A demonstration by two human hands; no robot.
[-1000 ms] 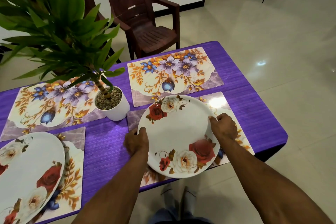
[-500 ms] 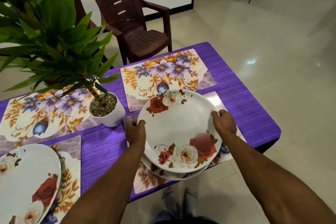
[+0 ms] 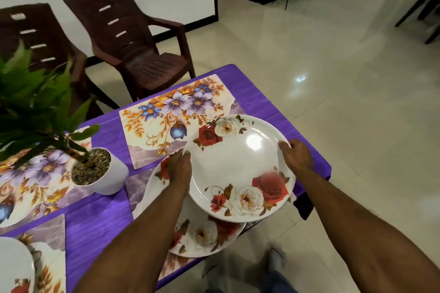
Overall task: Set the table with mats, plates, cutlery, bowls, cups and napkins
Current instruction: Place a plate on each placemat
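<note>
I see both hands gripping 1 round white plate printed with red and white roses (image 3: pixel 240 164), lifted clear of the purple tabletop (image 3: pixel 95 223) and tilted a little toward the far right corner. My left hand (image 3: pixel 177 166) curls its fingers over the plate's left rim; my right hand (image 3: pixel 296 157) clasps the right rim, thumb on top. Neither hand holds anything else.

Directly under the raised plate, a second rose-printed white plate (image 3: pixel 202 235) lies on a marbled lilac placemat (image 3: pixel 135 185) at the near edge of the tabletop; the left forearm crosses over part of it. Just beyond, a rectangular placemat with purple and blue flowers and orange leaves (image 3: pixel 171 116) lies bare in the far right place, the raised plate's far rim overlapping its near right corner in my view.

A green leafy plant in a white round pot filled with pebbles (image 3: pixel 104 173) stands to the left of the hands, its pot resting partly on another flowered placemat (image 3: pixel 35 178). At the lower left corner a third white plate (image 3: pixel 14 266) sits on a placemat (image 3: pixel 47 233), only partly in view.

2 dark brown plastic armchairs (image 3: pixel 142 54) stand behind the tabletop against a white wall, on a glossy beige tiled floor (image 3: pixel 345 102).
</note>
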